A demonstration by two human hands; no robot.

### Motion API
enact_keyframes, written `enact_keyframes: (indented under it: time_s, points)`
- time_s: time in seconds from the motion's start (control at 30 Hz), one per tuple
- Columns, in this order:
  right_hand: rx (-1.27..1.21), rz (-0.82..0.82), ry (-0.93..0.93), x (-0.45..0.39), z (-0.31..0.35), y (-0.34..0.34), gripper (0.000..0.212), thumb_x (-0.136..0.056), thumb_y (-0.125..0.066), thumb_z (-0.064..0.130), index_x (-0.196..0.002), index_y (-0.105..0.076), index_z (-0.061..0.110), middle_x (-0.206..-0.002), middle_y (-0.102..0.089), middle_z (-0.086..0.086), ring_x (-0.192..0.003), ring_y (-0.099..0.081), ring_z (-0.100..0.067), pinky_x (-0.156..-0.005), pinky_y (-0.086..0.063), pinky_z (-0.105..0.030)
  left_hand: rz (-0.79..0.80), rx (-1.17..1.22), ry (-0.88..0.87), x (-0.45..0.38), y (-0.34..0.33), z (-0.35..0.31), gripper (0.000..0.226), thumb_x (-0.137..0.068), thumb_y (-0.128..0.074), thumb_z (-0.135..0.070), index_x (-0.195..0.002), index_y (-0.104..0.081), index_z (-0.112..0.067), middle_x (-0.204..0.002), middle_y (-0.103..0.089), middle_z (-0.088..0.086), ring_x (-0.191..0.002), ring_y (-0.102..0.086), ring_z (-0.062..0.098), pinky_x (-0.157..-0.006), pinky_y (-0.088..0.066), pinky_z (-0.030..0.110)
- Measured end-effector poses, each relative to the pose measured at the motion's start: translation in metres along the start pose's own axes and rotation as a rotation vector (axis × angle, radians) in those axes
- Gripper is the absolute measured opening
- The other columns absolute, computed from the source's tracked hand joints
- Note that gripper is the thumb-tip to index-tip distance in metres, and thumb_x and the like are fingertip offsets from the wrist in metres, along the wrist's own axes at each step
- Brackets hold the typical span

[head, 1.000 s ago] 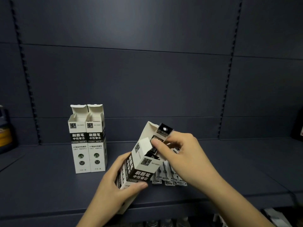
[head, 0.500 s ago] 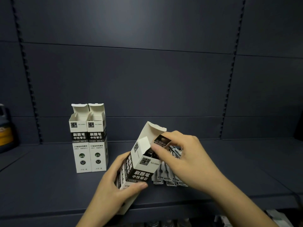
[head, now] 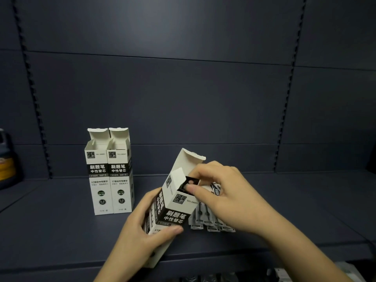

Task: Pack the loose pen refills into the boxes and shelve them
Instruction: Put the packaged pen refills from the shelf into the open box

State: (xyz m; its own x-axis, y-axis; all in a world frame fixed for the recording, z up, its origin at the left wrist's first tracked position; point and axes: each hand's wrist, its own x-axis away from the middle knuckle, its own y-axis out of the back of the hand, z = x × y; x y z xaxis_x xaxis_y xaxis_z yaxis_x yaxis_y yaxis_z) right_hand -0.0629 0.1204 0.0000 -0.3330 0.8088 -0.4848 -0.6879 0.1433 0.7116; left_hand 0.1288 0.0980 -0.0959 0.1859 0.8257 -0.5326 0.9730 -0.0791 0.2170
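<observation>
My right hand [head: 221,198] pinches a black-ended refill pack [head: 190,183] at the mouth of the tilted box [head: 175,208]; my left hand [head: 140,237] grips that box low down, near the shelf's [head: 61,224] front edge. I judge the pack could catch on the side flap and buckle it, or the box could slip off the edge. Loose refills [head: 211,222] lie behind my right hand. Two upright boxes [head: 109,171] stand open further left; I cannot see their contents.

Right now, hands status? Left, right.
Left hand: grips the tilted open box.
Right hand: fingers pinch a refill pack at the box mouth.
</observation>
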Motion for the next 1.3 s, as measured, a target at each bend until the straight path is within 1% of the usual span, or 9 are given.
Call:
enact_keyframes:
  time_s: [0.1,0.23,0.37,0.5,0.67,0.8,0.93,1.13,1.3]
  points:
    - [0.005,0.071,-0.009,-0.001,0.003,0.003,0.015,-0.094,-0.06,0.028,-0.081,-0.065,0.036,-0.09,-0.058,0.015,-0.1,-0.051,0.0,-0.089,-0.041,-0.022,0.008,0.009,0.0,0.001,0.001,0.0,0.065,-0.056,-0.084,-0.037,-0.113,-0.06,-0.054,-0.116,-0.072,-0.01,-0.107,-0.069,0.007,-0.091,-0.053,0.02]
    - [0.026,0.207,0.007,-0.003,0.004,0.009,0.018,-0.097,-0.053,0.02,-0.09,-0.07,0.018,-0.096,-0.063,0.013,-0.111,-0.042,0.001,-0.099,-0.038,-0.027,-0.001,0.01,-0.002,0.001,0.001,0.0,0.064,-0.056,-0.084,-0.038,-0.113,-0.059,-0.055,-0.117,-0.072,-0.01,-0.108,-0.069,0.009,-0.093,-0.05,0.028]
    - [0.032,0.348,-0.022,-0.007,0.007,0.01,0.03,-0.096,-0.043,0.019,-0.1,-0.071,0.008,-0.116,-0.059,0.02,-0.121,-0.03,0.006,-0.109,-0.025,-0.025,-0.03,-0.011,-0.02,-0.001,0.001,0.002,0.062,-0.058,-0.082,-0.04,-0.114,-0.059,-0.054,-0.115,-0.072,-0.011,-0.106,-0.068,0.006,-0.089,-0.052,0.018]
    - [0.188,0.378,-0.009,-0.011,0.013,0.006,0.034,-0.078,-0.035,0.036,-0.076,-0.063,0.019,-0.102,-0.049,0.032,-0.116,-0.028,0.002,-0.107,-0.029,-0.037,-0.038,-0.015,-0.037,-0.002,0.0,0.002,0.061,-0.059,-0.082,-0.038,-0.114,-0.06,-0.053,-0.114,-0.072,-0.011,-0.104,-0.068,0.005,-0.088,-0.051,0.014]
    - [0.264,0.339,0.0,-0.014,0.018,0.002,0.038,-0.092,-0.046,0.03,-0.059,-0.033,0.017,-0.086,-0.04,0.015,-0.108,-0.028,-0.009,-0.101,-0.032,-0.038,-0.021,-0.01,-0.04,-0.003,0.0,0.0,0.059,-0.061,-0.08,-0.039,-0.115,-0.06,-0.051,-0.116,-0.071,-0.011,-0.105,-0.068,0.005,-0.088,-0.051,0.014]
    - [0.182,0.332,0.055,-0.008,0.009,0.007,0.023,-0.096,-0.05,0.024,-0.077,-0.06,0.016,-0.104,-0.051,0.011,-0.114,-0.035,-0.009,-0.1,-0.035,-0.028,-0.01,-0.009,-0.041,-0.003,-0.001,-0.002,0.06,-0.059,-0.081,-0.037,-0.113,-0.06,-0.053,-0.116,-0.071,-0.012,-0.105,-0.068,0.002,-0.087,-0.05,0.011]
    - [-0.044,0.067,0.103,0.0,-0.003,0.022,0.022,-0.096,-0.057,0.017,-0.107,-0.073,0.027,-0.113,-0.059,0.018,-0.113,-0.055,-0.001,-0.1,-0.043,-0.023,-0.006,-0.036,-0.026,0.0,-0.001,-0.002,0.061,-0.059,-0.081,-0.041,-0.113,-0.058,-0.057,-0.116,-0.071,-0.017,-0.108,-0.066,0.0,-0.089,-0.049,0.011]
    - [-0.153,-0.062,0.082,0.008,-0.025,0.048,0.027,-0.096,-0.056,0.007,-0.097,-0.077,0.025,-0.105,-0.07,0.013,-0.104,-0.066,-0.006,-0.091,-0.05,-0.019,-0.014,-0.042,-0.002,0.003,0.0,-0.002,0.062,-0.055,-0.08,-0.045,-0.11,-0.056,-0.062,-0.117,-0.069,-0.021,-0.108,-0.066,-0.003,-0.091,-0.051,0.018]
    - [0.034,-0.097,-0.173,0.003,-0.081,0.047,0.024,-0.094,-0.06,0.015,-0.085,-0.075,0.031,-0.09,-0.075,0.015,-0.087,-0.068,-0.001,-0.081,-0.052,-0.018,-0.022,-0.029,-0.001,0.003,-0.001,-0.003,0.061,-0.055,-0.08,-0.043,-0.109,-0.058,-0.061,-0.115,-0.071,-0.02,-0.105,-0.067,-0.002,-0.087,-0.049,0.009]
